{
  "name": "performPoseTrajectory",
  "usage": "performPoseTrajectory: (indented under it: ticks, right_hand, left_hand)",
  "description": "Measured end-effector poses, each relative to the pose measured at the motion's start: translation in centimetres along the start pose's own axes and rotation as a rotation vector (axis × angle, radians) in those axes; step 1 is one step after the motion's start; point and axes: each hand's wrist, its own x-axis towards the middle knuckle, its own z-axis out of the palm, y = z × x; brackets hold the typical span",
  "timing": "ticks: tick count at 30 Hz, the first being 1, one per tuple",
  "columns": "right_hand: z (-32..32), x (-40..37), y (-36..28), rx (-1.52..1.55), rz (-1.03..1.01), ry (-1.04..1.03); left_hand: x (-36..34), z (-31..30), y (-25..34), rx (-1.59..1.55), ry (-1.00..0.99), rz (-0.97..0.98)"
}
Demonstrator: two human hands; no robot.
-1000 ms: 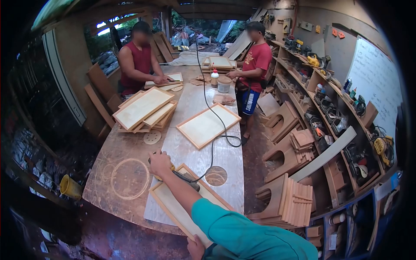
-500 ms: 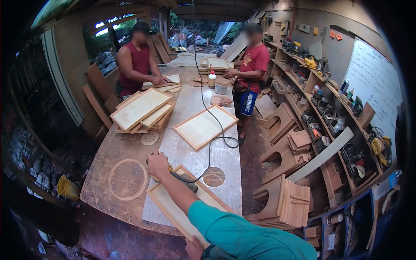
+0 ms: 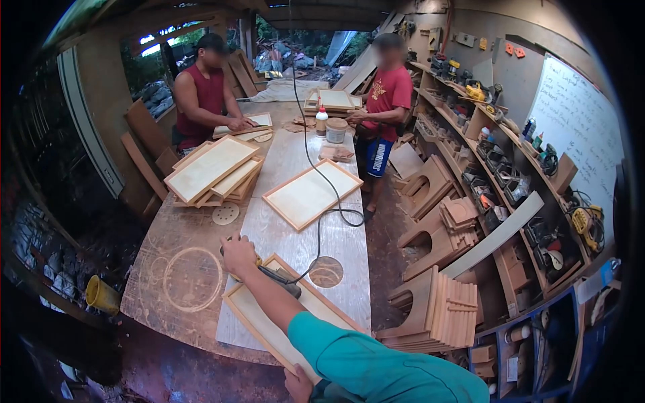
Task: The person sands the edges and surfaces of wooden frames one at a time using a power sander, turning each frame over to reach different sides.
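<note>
A shallow wooden frame with a pale panel [image 3: 317,314] lies at a slant on the near end of the bench. My right hand [image 3: 240,256] reaches across and is wrapped round a yellow-and-black power tool, seemingly a sander [image 3: 261,263], at the frame's far left end. Its dark rear part [image 3: 287,287] and black cord [image 3: 318,245] trail to the right; my hand hides most of its body. Low in view, my left hand [image 3: 299,384] grips the near edge of the same frame, partly hidden by my teal sleeve [image 3: 376,359].
Another panelled frame [image 3: 312,195] lies farther up the bench, under the cord. A stack of frames [image 3: 211,171] stands left. Two people [image 3: 208,94] [image 3: 390,101] work at the far end, near a glue bottle [image 3: 321,121]. Cut wooden parts [image 3: 437,305] and tool shelves [image 3: 497,168] line the right.
The whole view has shifted slightly, with things now a little farther left. My right hand stays on the tool at the frame's end, and my left hand still holds the near edge.
</note>
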Motion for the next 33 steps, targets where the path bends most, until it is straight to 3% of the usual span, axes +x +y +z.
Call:
performPoseTrajectory:
  ticks: [2, 11, 15, 19, 21, 22, 24, 31, 33]
  right_hand:
    - [-0.3, -0.2, 0.0, 0.001, -0.006, -0.007]
    - [1.0, 0.4, 0.7, -0.003, 0.0, -0.011]
    - [1.2, 0.1, 0.4, 0.035, -0.021, 0.028]
    - [0.4, -0.1, 0.4, -0.004, -0.007, 0.001]
    - [1.3, 0.4, 0.5, 0.006, -0.014, -0.008]
    - [0.9, 0.2, 0.5, 0.003, -0.005, -0.008]
    - [0.2, -0.2, 0.3, 0.013, -0.011, -0.034]
    - [0.9, -0.2, 0.1, 0.005, -0.008, 0.0]
    - [0.6, -0.1, 0.0, -0.013, 0.005, -0.019]
  left_hand:
    - [-0.3, -0.1, 0.7, -0.002, 0.056, 0.115]
    - [-1.1, -0.6, 3.1, -0.124, 0.049, 0.043]
    - [-0.5, -0.1, 1.1, -0.044, 0.045, 0.003]
    - [-1.0, -0.8, 2.8, 0.016, 0.065, 0.098]
    - [-2.3, -3.4, 7.2, 0.091, -0.147, -0.176]
    - [-1.7, -2.5, 5.4, 0.093, -0.157, -0.176]
    - [-0.1, 0.3, 0.3, -0.053, 0.044, 0.004]
    - [-0.9, -0.2, 2.0, -0.056, 0.003, 0.004]
    - [-0.2, 1.1, -0.1, -0.042, 0.131, 0.106]
